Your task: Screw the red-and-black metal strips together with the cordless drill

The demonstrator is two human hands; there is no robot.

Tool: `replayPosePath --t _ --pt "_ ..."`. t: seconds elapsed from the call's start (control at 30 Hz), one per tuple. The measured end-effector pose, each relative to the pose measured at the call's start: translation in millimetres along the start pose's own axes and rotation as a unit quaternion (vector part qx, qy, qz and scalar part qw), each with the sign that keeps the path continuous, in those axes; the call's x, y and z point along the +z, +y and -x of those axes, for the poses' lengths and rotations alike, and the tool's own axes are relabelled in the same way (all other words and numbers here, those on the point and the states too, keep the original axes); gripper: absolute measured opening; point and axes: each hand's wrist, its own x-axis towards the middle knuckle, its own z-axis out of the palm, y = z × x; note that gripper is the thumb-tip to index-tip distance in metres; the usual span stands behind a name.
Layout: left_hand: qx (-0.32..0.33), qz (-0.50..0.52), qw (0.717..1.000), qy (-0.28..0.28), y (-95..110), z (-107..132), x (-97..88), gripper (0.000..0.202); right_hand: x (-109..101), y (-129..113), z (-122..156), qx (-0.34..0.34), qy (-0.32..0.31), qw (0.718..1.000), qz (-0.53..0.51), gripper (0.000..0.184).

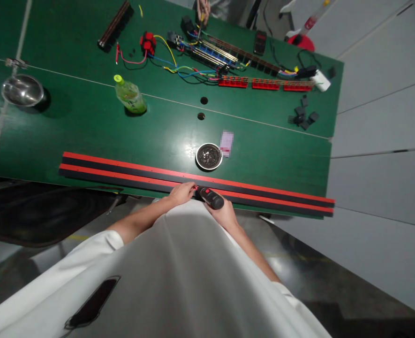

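My right hand [225, 213] is wrapped around a black cordless screwdriver [210, 197] with a red button, held over the near edge of the table. The screwdriver's front end points toward my left hand [182, 193]. My left fingers are pressed together at the near strip, by the tool's tip; what they pinch is too small to name. Two long red-and-black strips [123, 170] lie side by side along the near table edge. Just beyond them stands a small round bowl [209, 157] holding many small dark, shiny pieces.
On the green table [87, 126] stand a green-capped bottle [130, 96] and a metal bowl [22, 90]. Across it, another person's hand [203, 11] is at wired rail assemblies [214, 54]. Black pieces [303, 115] lie at right; a blurred pinkish packet [226, 142] is beside the small bowl.
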Motion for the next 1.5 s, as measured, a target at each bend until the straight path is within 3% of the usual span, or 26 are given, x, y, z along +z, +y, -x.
replayPosePath --t 0.1,0.23,0.37,0.53,0.73,1.0,1.5 --pt "-0.008 -0.007 1.000 0.003 15.5 -7.2 10.7 0.041 -12.0 30.7 -2.7 0.001 0.052 0.996 -0.070 0.046" --pt "-0.033 -0.045 0.998 -0.008 19.1 -14.1 15.1 0.040 -28.0 60.2 -10.6 0.036 0.096 0.990 -0.095 0.042" --pt "-0.070 -0.068 0.995 -0.017 18.4 -19.7 15.5 0.035 -37.4 79.0 -16.0 0.050 0.091 0.989 -0.107 0.038" --pt "-0.066 -0.076 0.995 -0.021 24.8 -26.5 19.7 0.034 -32.1 92.4 -18.0 0.034 0.069 0.987 -0.140 0.037" --pt "-0.034 -0.104 0.994 -0.025 31.8 -32.3 22.8 0.036 -32.5 90.0 -18.7 0.054 0.051 0.991 -0.111 0.041" --pt "0.026 -0.134 0.991 -0.004 37.5 -39.4 18.0 0.040 -47.6 68.4 -11.5 0.059 0.030 0.994 -0.090 0.054" --pt "0.094 -0.162 0.982 -0.029 40.7 -50.4 20.6 0.054 -52.1 69.7 -23.3 0.030 0.014 0.998 -0.046 0.040"
